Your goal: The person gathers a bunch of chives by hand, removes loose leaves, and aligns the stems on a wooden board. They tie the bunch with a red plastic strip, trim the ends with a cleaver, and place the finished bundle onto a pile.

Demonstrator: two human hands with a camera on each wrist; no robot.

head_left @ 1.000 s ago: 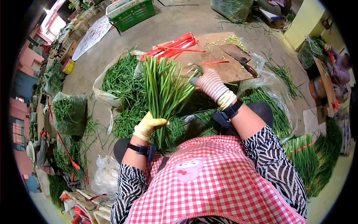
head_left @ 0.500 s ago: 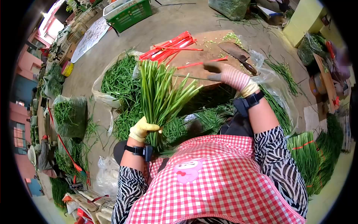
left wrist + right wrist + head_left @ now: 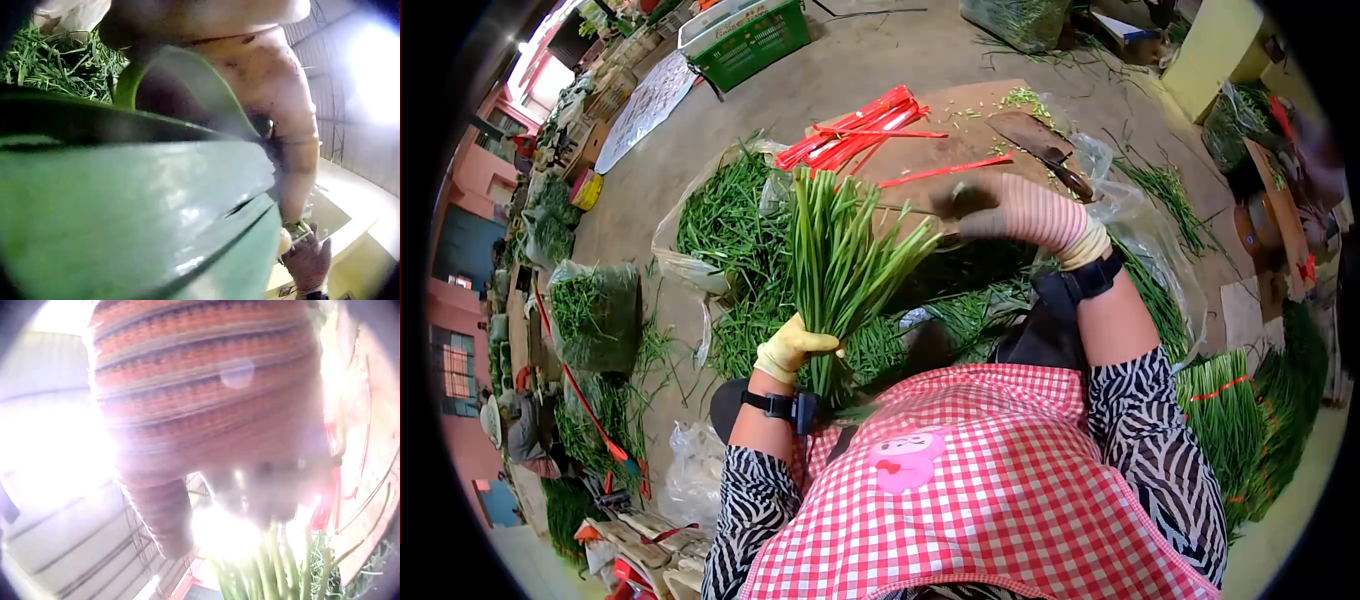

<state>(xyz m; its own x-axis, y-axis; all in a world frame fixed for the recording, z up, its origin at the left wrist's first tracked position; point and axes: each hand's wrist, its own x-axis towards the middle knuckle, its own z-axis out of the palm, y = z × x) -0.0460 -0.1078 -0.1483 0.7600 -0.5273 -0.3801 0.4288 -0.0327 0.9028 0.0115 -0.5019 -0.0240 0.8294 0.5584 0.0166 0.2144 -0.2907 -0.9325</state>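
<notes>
My gloved left hand (image 3: 793, 350) grips a bunch of garlic chives (image 3: 840, 260) near its lower part, the pale cut ends fanned out away from me. Broad green leaves (image 3: 137, 212) fill much of the left wrist view. To the right of the bunch is my right hand (image 3: 1040, 215) in a striped glove with dark fingertips, blurred by motion. Its thumb (image 3: 164, 519) stands apart from the fingers, and the fingertips are close over the stalk ends (image 3: 275, 562).
Beyond the bunch is a wooden board (image 3: 970, 120) with red ties (image 3: 860, 130) and a cleaver (image 3: 1040, 150). Loose greens (image 3: 730, 220) lie in a plastic bag at left. Tied bundles (image 3: 1215, 410) lie at right, and a green crate (image 3: 750, 45) stands far back.
My right hand has moved right from the stalk ends, then slightly lower, its fingers blurred. My left hand keeps its grip on the garlic chives, nearly in place.
</notes>
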